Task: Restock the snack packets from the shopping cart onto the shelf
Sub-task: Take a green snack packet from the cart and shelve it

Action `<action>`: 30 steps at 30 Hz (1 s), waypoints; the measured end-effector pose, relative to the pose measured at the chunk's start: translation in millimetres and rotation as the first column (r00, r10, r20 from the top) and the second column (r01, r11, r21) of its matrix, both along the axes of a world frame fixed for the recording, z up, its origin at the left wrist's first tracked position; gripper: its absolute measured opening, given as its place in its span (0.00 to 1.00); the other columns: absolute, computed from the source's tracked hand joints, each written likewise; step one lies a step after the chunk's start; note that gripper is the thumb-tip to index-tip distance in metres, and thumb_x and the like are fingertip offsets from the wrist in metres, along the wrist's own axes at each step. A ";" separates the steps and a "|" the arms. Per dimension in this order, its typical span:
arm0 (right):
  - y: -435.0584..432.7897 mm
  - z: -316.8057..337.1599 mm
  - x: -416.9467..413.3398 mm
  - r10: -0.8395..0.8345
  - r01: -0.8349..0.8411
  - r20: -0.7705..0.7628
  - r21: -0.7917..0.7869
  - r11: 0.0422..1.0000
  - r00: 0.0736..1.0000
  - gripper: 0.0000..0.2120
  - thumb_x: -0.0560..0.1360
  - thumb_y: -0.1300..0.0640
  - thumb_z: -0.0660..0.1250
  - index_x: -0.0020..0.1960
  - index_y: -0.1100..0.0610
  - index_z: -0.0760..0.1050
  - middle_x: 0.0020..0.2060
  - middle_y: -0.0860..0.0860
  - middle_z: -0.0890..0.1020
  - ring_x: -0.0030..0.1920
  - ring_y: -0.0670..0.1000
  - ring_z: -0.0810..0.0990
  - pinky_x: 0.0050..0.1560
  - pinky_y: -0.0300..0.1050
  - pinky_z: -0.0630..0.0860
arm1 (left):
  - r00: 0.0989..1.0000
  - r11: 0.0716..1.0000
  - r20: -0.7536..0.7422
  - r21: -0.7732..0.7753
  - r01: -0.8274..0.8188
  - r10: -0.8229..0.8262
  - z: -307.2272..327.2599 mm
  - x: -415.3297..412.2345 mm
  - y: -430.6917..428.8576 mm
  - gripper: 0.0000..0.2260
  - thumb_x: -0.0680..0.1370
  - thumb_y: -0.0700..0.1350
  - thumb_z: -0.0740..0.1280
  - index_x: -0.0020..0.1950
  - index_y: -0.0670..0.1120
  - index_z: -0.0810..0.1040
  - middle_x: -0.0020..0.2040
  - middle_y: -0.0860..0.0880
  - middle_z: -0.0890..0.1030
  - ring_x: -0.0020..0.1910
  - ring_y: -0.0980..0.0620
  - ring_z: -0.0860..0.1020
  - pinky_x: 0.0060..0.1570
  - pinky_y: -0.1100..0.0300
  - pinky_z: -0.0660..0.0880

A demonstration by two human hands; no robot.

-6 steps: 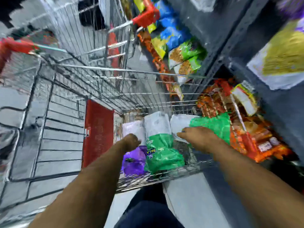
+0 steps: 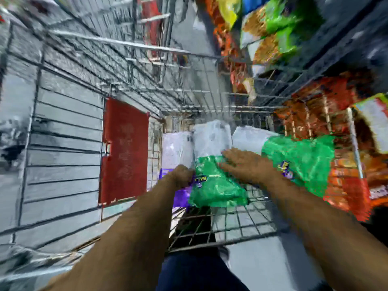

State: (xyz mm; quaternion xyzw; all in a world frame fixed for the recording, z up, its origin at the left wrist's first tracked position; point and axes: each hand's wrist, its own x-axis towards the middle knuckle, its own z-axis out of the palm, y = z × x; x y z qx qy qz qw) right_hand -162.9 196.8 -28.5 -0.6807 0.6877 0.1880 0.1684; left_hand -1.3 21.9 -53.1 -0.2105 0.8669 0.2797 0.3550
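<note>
The wire shopping cart (image 2: 117,42) fills the left and middle of the blurred head view. In its near basket lie a green snack packet (image 2: 218,190), a purple packet (image 2: 180,196) and white packets (image 2: 212,139). My left hand (image 2: 181,175) is closed at the green packet's left edge, over the purple one. My right hand (image 2: 243,166) lies flat with fingers spread on the green packet's top. A second green packet (image 2: 300,158) rests by my right forearm. The shelf (image 2: 354,47) on the right holds orange, green and yellow packets.
A red panel (image 2: 126,152) hangs on the cart's inner wall left of the packets. Orange packets (image 2: 344,185) crowd the lower shelf right of the cart. Grey floor shows below the basket, with my dark trouser leg (image 2: 193,274) under it.
The view has swung closer and blurred. My right hand has moved left from the white packet onto the green packet. My left hand has stayed at the packet's left edge.
</note>
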 end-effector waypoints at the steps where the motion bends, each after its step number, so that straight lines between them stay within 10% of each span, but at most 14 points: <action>1: -4.2 -8.6 -1.6 -0.009 -0.005 0.086 0.154 0.988 0.996 0.20 0.74 0.55 0.58 0.66 0.50 0.65 0.66 0.61 0.74 0.60 0.66 0.76 0.53 0.63 0.77 | 0.977 0.966 0.161 0.198 -0.168 0.137 -2.4 -5.5 9.4 0.08 0.76 0.42 0.66 0.49 0.38 0.80 0.39 0.41 0.81 0.41 0.46 0.83 0.31 0.64 0.72; 6: -18.3 -33.0 -9.3 0.070 -0.063 0.120 -0.056 0.996 0.990 0.18 0.65 0.59 0.70 0.55 0.52 0.80 0.58 0.60 0.81 0.54 0.67 0.80 0.46 0.62 0.79 | 0.988 0.962 0.122 0.241 -0.126 0.098 -3.6 -11.8 4.3 0.09 0.76 0.47 0.67 0.46 0.42 0.82 0.34 0.44 0.84 0.36 0.47 0.82 0.38 0.59 0.74; 9: -26.4 -20.4 -11.2 -0.163 0.204 0.302 -0.111 0.973 0.939 0.15 0.70 0.56 0.65 0.56 0.50 0.79 0.60 0.57 0.80 0.58 0.65 0.78 0.56 0.60 0.74 | 0.716 0.592 0.323 0.408 -0.695 0.619 6.2 -11.8 -11.9 0.12 0.76 0.48 0.66 0.34 0.45 0.78 0.22 0.52 0.76 0.21 0.56 0.72 0.25 0.65 0.69; 12: -28.1 27.0 -13.5 -0.555 0.742 0.637 -0.040 0.670 0.535 0.17 0.71 0.55 0.59 0.55 0.56 0.80 0.52 0.62 0.83 0.53 0.63 0.80 0.51 0.53 0.77 | 0.594 0.421 0.220 0.520 -0.743 0.774 53.3 -18.8 -27.5 0.17 0.81 0.43 0.58 0.34 0.50 0.78 0.17 0.55 0.75 0.20 0.61 0.74 0.22 0.70 0.69; 16: -4.8 88.4 -8.5 -0.472 0.955 0.874 0.230 0.189 -0.116 0.13 0.78 0.65 0.57 0.59 0.59 0.74 0.57 0.59 0.78 0.41 0.36 0.82 0.37 0.34 0.75 | 0.459 0.073 0.228 0.832 -0.550 0.859 127.7 -21.3 -35.5 0.10 0.64 0.52 0.72 0.40 0.47 0.83 0.35 0.53 0.86 0.43 0.55 0.79 0.46 0.61 0.74; 18: 10.5 124.3 7.0 -0.306 0.966 0.931 0.238 0.100 -0.198 0.20 0.76 0.73 0.57 0.52 0.49 0.72 0.35 0.28 0.68 0.32 0.26 0.75 0.37 0.25 0.71 | 0.569 0.146 0.090 0.923 -0.357 0.817 160.7 -19.3 -16.5 0.20 0.53 0.49 0.76 0.45 0.52 0.84 0.43 0.56 0.86 0.47 0.58 0.80 0.53 0.60 0.71; 21: 31.9 172.0 15.4 -0.045 0.988 0.989 0.138 -0.069 -0.141 0.09 0.74 0.71 0.62 0.50 0.61 0.77 0.44 0.44 0.78 0.33 0.27 0.75 0.40 0.25 0.71 | 0.637 0.496 -0.299 0.855 -0.153 0.711 213.0 -25.6 26.3 0.29 0.58 0.46 0.78 0.57 0.64 0.78 0.48 0.66 0.83 0.48 0.71 0.78 0.49 0.74 0.73; 24: 67.9 213.5 17.5 0.015 0.976 0.999 0.047 -0.212 -0.045 0.10 0.74 0.60 0.65 0.34 0.56 0.73 0.32 0.42 0.78 0.33 0.36 0.72 0.38 0.34 0.69 | 0.556 0.593 -0.465 0.803 -0.064 0.689 255.3 -39.6 64.4 0.37 0.61 0.59 0.77 0.66 0.47 0.73 0.55 0.59 0.82 0.53 0.66 0.78 0.51 0.71 0.74; 27: 134.4 254.9 20.3 0.055 0.910 0.997 -0.032 -0.414 0.060 0.09 0.73 0.60 0.67 0.35 0.55 0.73 0.30 0.42 0.76 0.36 0.40 0.70 0.40 0.41 0.68 | 0.578 0.678 -0.588 0.731 0.079 0.566 301.9 -57.1 123.9 0.18 0.67 0.52 0.75 0.52 0.47 0.79 0.45 0.60 0.85 0.45 0.63 0.80 0.47 0.70 0.76; 30: 204.3 294.1 29.1 0.129 0.830 0.980 -0.056 -0.555 0.152 0.13 0.73 0.68 0.66 0.36 0.53 0.74 0.24 0.39 0.78 0.30 0.32 0.73 0.37 0.27 0.70 | 0.536 0.704 -0.685 0.676 0.217 0.493 326.6 -74.8 192.0 0.06 0.70 0.44 0.71 0.46 0.48 0.79 0.34 0.62 0.84 0.33 0.66 0.78 0.36 0.71 0.75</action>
